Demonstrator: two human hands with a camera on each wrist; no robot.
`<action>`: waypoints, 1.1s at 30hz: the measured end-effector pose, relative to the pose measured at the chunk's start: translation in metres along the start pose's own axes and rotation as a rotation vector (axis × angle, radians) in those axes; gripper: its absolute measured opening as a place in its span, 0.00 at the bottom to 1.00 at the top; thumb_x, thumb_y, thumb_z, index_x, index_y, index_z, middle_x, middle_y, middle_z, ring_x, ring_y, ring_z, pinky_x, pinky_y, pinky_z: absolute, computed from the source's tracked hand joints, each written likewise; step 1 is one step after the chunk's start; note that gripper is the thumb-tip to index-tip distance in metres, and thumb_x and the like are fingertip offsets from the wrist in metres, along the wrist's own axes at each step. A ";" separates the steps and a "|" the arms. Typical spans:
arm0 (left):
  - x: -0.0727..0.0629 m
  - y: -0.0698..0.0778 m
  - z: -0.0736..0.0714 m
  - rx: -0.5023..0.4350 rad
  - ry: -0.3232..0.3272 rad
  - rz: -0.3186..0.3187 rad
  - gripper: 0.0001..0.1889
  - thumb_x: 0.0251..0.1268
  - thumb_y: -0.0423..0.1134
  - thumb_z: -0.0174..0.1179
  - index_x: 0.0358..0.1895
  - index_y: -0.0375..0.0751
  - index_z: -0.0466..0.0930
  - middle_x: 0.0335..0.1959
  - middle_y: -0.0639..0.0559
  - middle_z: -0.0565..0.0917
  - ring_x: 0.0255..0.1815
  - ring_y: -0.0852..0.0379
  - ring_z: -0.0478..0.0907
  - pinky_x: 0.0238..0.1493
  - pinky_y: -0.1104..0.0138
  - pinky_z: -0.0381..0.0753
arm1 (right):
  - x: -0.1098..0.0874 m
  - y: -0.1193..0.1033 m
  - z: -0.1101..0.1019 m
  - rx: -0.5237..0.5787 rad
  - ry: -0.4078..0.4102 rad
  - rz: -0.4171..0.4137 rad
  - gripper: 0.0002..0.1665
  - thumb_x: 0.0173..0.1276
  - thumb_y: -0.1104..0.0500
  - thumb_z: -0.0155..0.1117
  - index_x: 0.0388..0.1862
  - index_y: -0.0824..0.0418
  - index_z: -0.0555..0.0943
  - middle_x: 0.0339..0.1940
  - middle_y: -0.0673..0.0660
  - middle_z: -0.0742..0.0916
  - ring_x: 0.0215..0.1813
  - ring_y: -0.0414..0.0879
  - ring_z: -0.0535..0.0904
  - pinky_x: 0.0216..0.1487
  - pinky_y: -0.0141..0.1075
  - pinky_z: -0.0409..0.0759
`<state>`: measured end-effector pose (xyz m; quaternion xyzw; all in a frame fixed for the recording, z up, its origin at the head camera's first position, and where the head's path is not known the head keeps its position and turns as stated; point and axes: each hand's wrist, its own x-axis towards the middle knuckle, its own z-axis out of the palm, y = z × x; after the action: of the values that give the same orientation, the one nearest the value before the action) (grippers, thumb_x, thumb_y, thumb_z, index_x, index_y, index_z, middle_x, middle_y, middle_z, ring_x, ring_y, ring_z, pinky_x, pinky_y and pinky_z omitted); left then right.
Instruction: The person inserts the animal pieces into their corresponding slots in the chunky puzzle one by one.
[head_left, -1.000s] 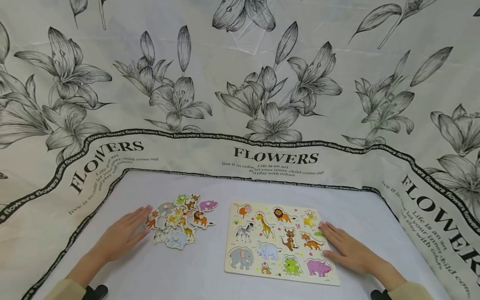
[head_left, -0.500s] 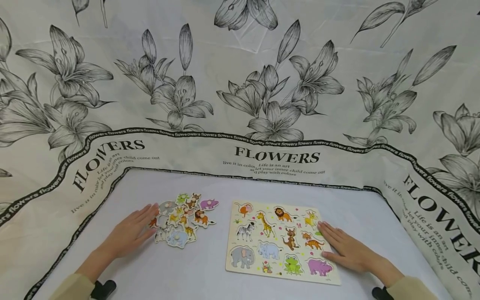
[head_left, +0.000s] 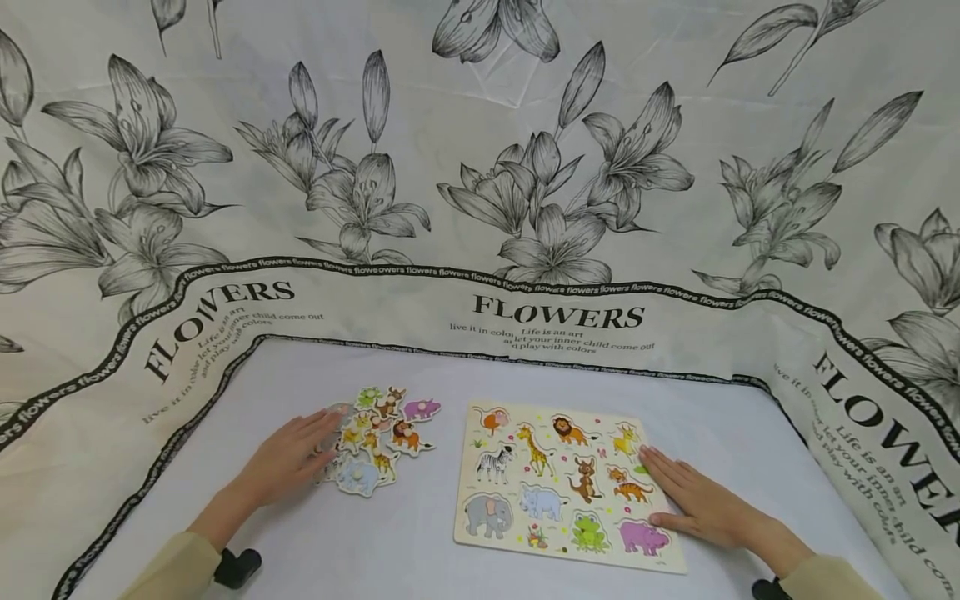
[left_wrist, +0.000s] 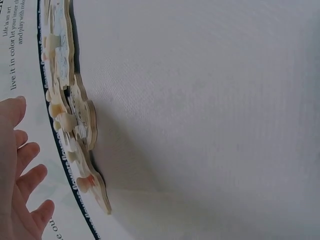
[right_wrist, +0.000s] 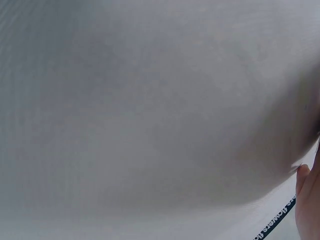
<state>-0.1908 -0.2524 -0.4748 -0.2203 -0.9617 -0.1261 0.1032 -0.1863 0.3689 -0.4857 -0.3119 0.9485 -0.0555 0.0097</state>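
In the head view, my left hand [head_left: 288,457] reaches over the left side of a pile of wooden animal puzzle pieces, its fingers extended and covering some of them. Among the visible pieces are a blue rhino [head_left: 358,477], a lion [head_left: 407,437], a purple hippo [head_left: 422,409] and a green frog [head_left: 368,397]. Small knobs [left_wrist: 67,122] stand up from the pieces in the left wrist view, where the loosely bent fingers hold nothing. My right hand [head_left: 701,502] lies flat with its fingertips at the right edge of the animal puzzle board [head_left: 660,563].
A white cloth [head_left: 360,546] covers the table under pile and board. Behind and at both sides, the cloth carries a black-edged band with "FLOWERS" lettering [head_left: 558,312] and large printed lilies. Some cloth lies between the pile and the board.
My left hand has moved right, from beside the pile to over its left pieces, hiding the tiger and most of the zebra and elephant. The right hand stays at the board's edge.
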 end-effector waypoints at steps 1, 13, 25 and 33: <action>0.001 0.001 0.001 0.002 0.007 0.005 0.30 0.68 0.44 0.57 0.69 0.35 0.65 0.68 0.40 0.70 0.69 0.39 0.66 0.68 0.46 0.62 | 0.000 0.000 0.001 0.000 0.005 -0.003 0.48 0.68 0.36 0.54 0.75 0.64 0.56 0.73 0.68 0.66 0.70 0.17 0.24 0.64 0.13 0.21; 0.013 0.006 0.010 0.014 0.087 0.038 0.24 0.65 0.40 0.61 0.62 0.34 0.74 0.62 0.40 0.77 0.63 0.40 0.73 0.62 0.47 0.70 | 0.000 0.001 0.000 -0.036 0.034 -0.035 0.48 0.67 0.37 0.56 0.74 0.65 0.58 0.72 0.67 0.67 0.71 0.18 0.25 0.65 0.13 0.21; 0.023 0.003 0.018 0.007 0.047 0.050 0.19 0.64 0.39 0.61 0.57 0.37 0.79 0.57 0.42 0.81 0.60 0.43 0.77 0.60 0.48 0.73 | 0.000 0.002 0.002 -0.070 0.040 -0.031 0.48 0.66 0.35 0.56 0.74 0.64 0.59 0.72 0.65 0.68 0.71 0.18 0.24 0.65 0.14 0.21; 0.025 0.005 0.019 0.002 0.026 0.032 0.18 0.64 0.39 0.61 0.56 0.36 0.80 0.56 0.42 0.82 0.60 0.43 0.77 0.59 0.49 0.74 | -0.001 0.000 0.001 -0.094 0.070 -0.059 0.47 0.66 0.36 0.56 0.74 0.63 0.59 0.73 0.63 0.68 0.72 0.20 0.26 0.66 0.14 0.22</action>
<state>-0.2140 -0.2328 -0.4856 -0.2339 -0.9568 -0.1265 0.1180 -0.1854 0.3697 -0.4867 -0.3376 0.9402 -0.0223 -0.0398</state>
